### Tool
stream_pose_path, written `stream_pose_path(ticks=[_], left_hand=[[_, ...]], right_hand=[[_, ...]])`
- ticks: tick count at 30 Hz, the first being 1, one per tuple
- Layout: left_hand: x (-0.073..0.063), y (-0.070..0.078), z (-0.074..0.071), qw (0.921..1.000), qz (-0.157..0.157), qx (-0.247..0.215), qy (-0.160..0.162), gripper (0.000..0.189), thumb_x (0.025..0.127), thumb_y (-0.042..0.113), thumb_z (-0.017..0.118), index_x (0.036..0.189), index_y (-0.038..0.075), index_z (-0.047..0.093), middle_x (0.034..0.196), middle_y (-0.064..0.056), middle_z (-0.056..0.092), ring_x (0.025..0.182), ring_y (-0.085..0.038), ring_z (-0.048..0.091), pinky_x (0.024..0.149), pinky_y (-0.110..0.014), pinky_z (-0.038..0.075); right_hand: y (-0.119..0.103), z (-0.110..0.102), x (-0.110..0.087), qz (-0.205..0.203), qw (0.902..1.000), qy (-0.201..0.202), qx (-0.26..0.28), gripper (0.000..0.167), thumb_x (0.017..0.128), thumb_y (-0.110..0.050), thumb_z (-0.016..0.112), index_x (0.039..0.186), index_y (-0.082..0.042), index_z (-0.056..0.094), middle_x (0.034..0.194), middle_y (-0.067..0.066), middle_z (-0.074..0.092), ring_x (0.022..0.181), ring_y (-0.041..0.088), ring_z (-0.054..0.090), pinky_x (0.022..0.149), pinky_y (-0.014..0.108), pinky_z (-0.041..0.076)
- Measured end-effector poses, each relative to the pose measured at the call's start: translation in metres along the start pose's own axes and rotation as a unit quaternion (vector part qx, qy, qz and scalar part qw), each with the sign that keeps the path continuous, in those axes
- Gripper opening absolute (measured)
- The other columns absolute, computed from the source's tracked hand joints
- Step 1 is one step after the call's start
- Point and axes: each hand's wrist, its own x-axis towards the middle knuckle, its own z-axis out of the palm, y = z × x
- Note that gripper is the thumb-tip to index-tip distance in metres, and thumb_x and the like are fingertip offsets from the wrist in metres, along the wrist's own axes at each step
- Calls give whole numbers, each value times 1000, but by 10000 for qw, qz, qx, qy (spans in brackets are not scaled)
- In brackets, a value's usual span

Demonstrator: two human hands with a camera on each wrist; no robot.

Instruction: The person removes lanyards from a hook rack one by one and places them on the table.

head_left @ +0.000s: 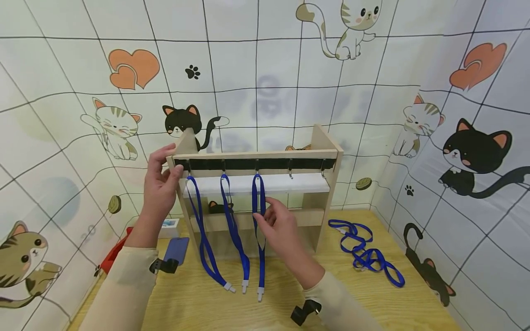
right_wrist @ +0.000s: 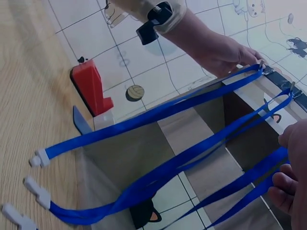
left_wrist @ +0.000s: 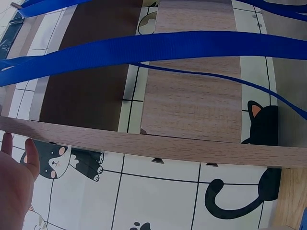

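A light wooden rack (head_left: 298,217) stands on the table, with a black strip (head_left: 273,164) of metal hooks along its top. My left hand (head_left: 161,179) grips its upper left corner, thumb in front. Three blue lanyards hang from the hooks: the left one (head_left: 201,230), the middle one (head_left: 237,236) and the right one (head_left: 262,262), each ending in a white clip. My right hand (head_left: 281,225) pinches the right lanyard partway down its loop, thumb and fingers around the strap. In the right wrist view the fingers (right_wrist: 283,184) are at that strap. The two hooks farther right (head_left: 290,171) carry nothing.
Loose blue lanyards (head_left: 359,250) lie tangled on the table right of the rack. To the left are a flat blue item (head_left: 176,250), a white box (head_left: 169,230) and a red object (right_wrist: 88,86). A cat-patterned sheet (head_left: 265,105) surrounds the wooden table (head_left: 207,308).
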Motion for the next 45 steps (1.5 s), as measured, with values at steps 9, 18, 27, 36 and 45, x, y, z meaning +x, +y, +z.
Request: stream_pose_path(ticks=[9, 18, 27, 36, 45], left_hand=[[1, -2, 1, 10000, -70, 8, -34, 41, 113, 5, 61, 152, 3, 51, 168, -1, 48, 149, -26, 46, 111, -35, 48], [2, -1, 1, 10000, -30, -39, -43, 41, 112, 3, 61, 152, 2, 51, 167, -3, 48, 150, -34, 45, 110, -34, 48], [2, 2, 2, 10000, 15, -4, -19, 42, 112, 2, 61, 152, 1, 50, 167, -7, 47, 148, -36, 45, 108, -31, 49], [0, -2, 0, 10000, -50, -7, 15, 41, 112, 2, 60, 152, 1, 51, 167, -4, 48, 149, -26, 46, 111, -35, 47], [0, 0, 0, 10000, -45, -75, 33, 41, 112, 1, 61, 152, 1, 51, 167, -5, 48, 150, -38, 44, 112, -36, 47]], right_hand=[[-3, 19, 8, 495, 9983, 176, 267, 38, 102, -19, 84, 134, -4, 70, 88, -2, 66, 74, 15, 61, 63, 28, 55], [-2, 30, 13, 277, 9977, 497, 355, 13, 102, -14, 82, 111, -6, 76, 86, -1, 66, 73, 14, 60, 60, 28, 52], [-3, 35, 16, 179, 9967, 578, 543, 20, 103, -8, 78, 84, -9, 72, 80, -1, 60, 64, 13, 56, 53, 27, 46], [0, 36, 14, 84, 9943, 575, 892, 26, 103, -4, 77, 79, -8, 67, 82, 1, 58, 67, 13, 54, 57, 26, 45], [-1, 24, 13, 206, 9905, 622, 1205, 12, 105, -6, 76, 93, -6, 79, 83, 1, 66, 67, 17, 57, 58, 25, 46]])
